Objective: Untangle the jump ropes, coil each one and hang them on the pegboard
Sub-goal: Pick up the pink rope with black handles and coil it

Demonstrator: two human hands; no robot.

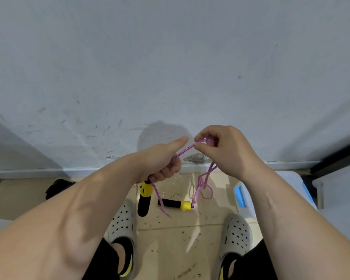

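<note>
Landmark: the lying handle, black with a yellow cap, on the tiled floor between the person's grey clogs and the wall.
Jump rope: a purple jump rope runs as a short straight span from hand to hand, high above the lying handle.
Left hand: the left hand is up and to the left of the lying handle. Its lower fingers are curled round the rope and its forefinger points out straight, holding nothing.
Hanging handle: the hanging handle dangles just under that fist, to the left of the lying handle. I cannot tell whether its tip touches the floor.
Right hand: the right hand is up and to the right of the lying handle, with thumb and forefinger pinching the rope and the other fingers tucked in.
Tangle: the tangle, a loose knot of loops, hangs below the right hand, just above the lying handle's yellow end. One strand drops from it to that cap.
Step in hand: it looks like working along the rope toward the knot.
Doing it well: I would keep the span slack and let the left fist anchor the clean side. The right pinch can then feed the rope toward the loops and open them, and the lying handle can be passed back through.
Risk: pulling the hands apart would likely cinch the knot tight.
Pegboard: the pegboard is not in sight, and coiling looks a long way off.
</note>
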